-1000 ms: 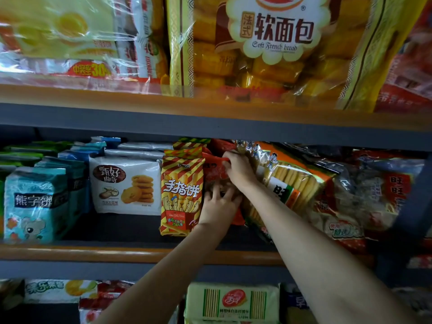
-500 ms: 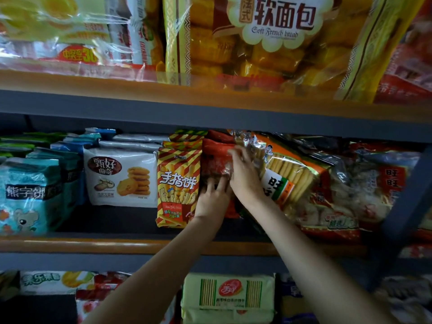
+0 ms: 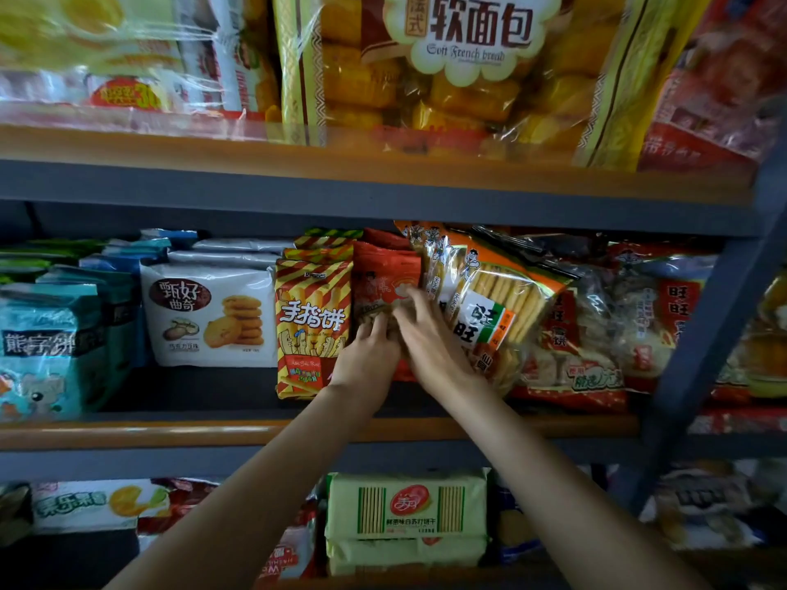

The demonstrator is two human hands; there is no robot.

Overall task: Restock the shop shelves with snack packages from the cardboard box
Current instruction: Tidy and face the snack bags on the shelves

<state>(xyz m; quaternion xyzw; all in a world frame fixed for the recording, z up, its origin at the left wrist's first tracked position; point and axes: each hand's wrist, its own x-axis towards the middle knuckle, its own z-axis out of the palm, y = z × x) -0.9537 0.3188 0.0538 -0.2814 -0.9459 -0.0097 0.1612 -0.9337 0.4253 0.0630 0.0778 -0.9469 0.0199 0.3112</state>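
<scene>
On the middle shelf (image 3: pixel 127 434) a red snack package (image 3: pixel 385 272) stands between a red-and-yellow striped finger-biscuit pack (image 3: pixel 313 319) and an orange rice-cracker bag (image 3: pixel 494 308). My left hand (image 3: pixel 368 359) presses its fingertips against the red package's lower front. My right hand (image 3: pixel 430 338) lies just right of it, fingers stretched across the red package's middle and touching the edge of the orange bag. Both hands are slightly blurred. The cardboard box is out of sight.
White cookie bags (image 3: pixel 208 317) and teal biscuit bags (image 3: pixel 47 347) fill the shelf's left side, and red-and-white rice-cracker bags (image 3: pixel 630 330) its right. A large soft-bread bag (image 3: pixel 460 61) sits on the shelf above. Green cracker packs (image 3: pixel 406 508) lie below. A grey shelf upright (image 3: pixel 719 317) slants at the right.
My right hand slid down from the red package's top edge to its middle, close beside my left hand. The view tilted slightly down.
</scene>
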